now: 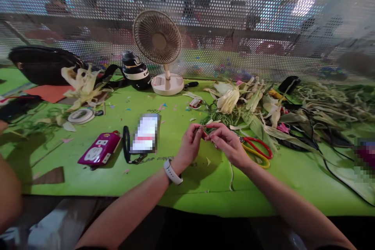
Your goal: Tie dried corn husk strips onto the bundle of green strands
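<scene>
My left hand [191, 142] and my right hand [227, 142] meet above the green table [187, 187], fingers pinched together on a small reddish item [204, 134] that is too small to name. A white watch [172, 172] sits on my left wrist. Red and yellow-handled scissors [258, 150] lie just right of my right hand. A pile of corn husks and green strips [249, 105] lies beyond my hands.
A small desk fan [159, 47] stands at the back, with a black bottle [135, 71] beside it. A phone [144, 133], a pink power strip [100, 148], a tape roll [81, 116], more husks [83, 86] and a black bag [41, 64] lie left. A perforated screen [234, 15] closes the far side.
</scene>
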A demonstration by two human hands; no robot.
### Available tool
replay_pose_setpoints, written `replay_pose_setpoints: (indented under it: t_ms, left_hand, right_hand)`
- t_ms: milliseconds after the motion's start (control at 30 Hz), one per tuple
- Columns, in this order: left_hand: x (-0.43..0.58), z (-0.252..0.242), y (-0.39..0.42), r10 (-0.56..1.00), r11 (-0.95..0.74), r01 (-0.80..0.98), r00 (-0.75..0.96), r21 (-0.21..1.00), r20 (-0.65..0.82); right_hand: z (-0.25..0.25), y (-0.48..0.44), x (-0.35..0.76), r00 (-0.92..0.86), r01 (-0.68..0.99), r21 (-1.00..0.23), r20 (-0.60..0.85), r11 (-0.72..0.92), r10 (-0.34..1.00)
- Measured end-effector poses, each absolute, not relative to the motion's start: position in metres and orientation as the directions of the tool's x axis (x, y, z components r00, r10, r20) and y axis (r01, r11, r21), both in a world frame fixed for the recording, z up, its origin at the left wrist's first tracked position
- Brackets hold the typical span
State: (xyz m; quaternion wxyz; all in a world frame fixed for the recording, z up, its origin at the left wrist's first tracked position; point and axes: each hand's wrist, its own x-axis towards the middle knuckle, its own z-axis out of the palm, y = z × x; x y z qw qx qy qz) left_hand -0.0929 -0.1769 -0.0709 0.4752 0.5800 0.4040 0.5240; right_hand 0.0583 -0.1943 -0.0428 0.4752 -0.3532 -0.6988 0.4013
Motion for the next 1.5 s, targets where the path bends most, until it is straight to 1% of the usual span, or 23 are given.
replay_pose_setpoints:
  t_ms: [33,100,200,267,367,433,533,633,833,933,1000,1067,1133,1333,1500]
  left_hand:
    - [-0.093,-0.071,-0.177,0.965,-0.225,-0.033,0.13,0.974,0.228]
    - [-0.092,-0.069,-0.178,0.965,-0.221,-0.037,0.135,0.975,0.224]
    - [-0.092,-0.064,-0.181,0.972,-0.205,-0.024,0.108,0.978,0.207]
    - [-0.092,-0.06,-0.183,0.974,-0.204,-0.014,0.1,0.979,0.204]
    - [-0.091,-0.058,-0.185,0.98,-0.186,-0.01,0.072,0.982,0.187]
    - [-0.09,-0.059,-0.185,0.985,-0.161,-0.035,0.049,0.986,0.162]
    - [-0.089,-0.064,-0.184,0.987,-0.147,-0.098,0.049,0.984,0.153]
    - [-0.088,-0.07,-0.182,0.986,-0.159,-0.111,0.036,0.981,0.164]
    - [-0.09,-0.072,-0.182,0.988,-0.152,-0.058,0.022,0.987,0.153]
    - [-0.09,-0.071,-0.181,0.985,-0.172,-0.037,0.024,0.984,0.173]
    - [-0.09,-0.071,-0.181,0.978,-0.208,-0.034,0.027,0.978,0.209]
    - [-0.09,-0.072,-0.18,0.966,-0.255,-0.028,0.029,0.967,0.255]
    - [-0.09,-0.073,-0.18,0.952,-0.304,-0.003,0.026,0.953,0.304]
    - [-0.091,-0.076,-0.18,0.926,-0.377,0.087,0.036,0.922,0.375]
    - [-0.092,-0.07,-0.18,0.907,-0.419,0.122,0.013,0.9,0.42]
  right_hand:
    - [-0.044,-0.194,0.058,-0.26,0.076,-0.92,0.354,0.385,0.898]
    - [-0.046,-0.192,0.058,-0.154,0.063,-0.947,0.304,0.316,0.94]
    - [-0.049,-0.191,0.059,-0.036,0.136,-0.958,0.251,0.254,0.967]
    - [-0.05,-0.191,0.059,-0.041,0.216,-0.944,0.246,0.249,0.968]
    - [-0.052,-0.191,0.056,-0.12,0.332,-0.91,0.22,0.248,0.968]
    - [-0.055,-0.19,0.053,-0.152,0.35,-0.91,0.18,0.224,0.972]
    - [-0.06,-0.185,0.05,-0.157,0.235,-0.956,0.139,0.174,0.978]
    - [-0.064,-0.182,0.048,-0.166,0.102,-0.985,0.124,0.142,0.978]
    - [-0.06,-0.182,0.05,-0.162,0.033,-0.993,0.106,0.113,0.981]
    - [-0.055,-0.183,0.05,-0.188,-0.076,-0.997,0.022,0.008,0.982]
    - [-0.052,-0.183,0.05,-0.222,-0.167,-0.981,-0.062,-0.1,0.973]
    - [-0.05,-0.183,0.049,-0.249,-0.226,-0.958,-0.118,-0.176,0.961]
    - [-0.05,-0.182,0.047,-0.263,-0.23,-0.953,-0.136,-0.199,0.955]
    - [-0.05,-0.177,0.047,-0.218,-0.102,-0.985,-0.112,-0.137,0.969]
    - [-0.05,-0.178,0.053,-0.285,-0.034,-0.987,-0.143,-0.159,0.948]
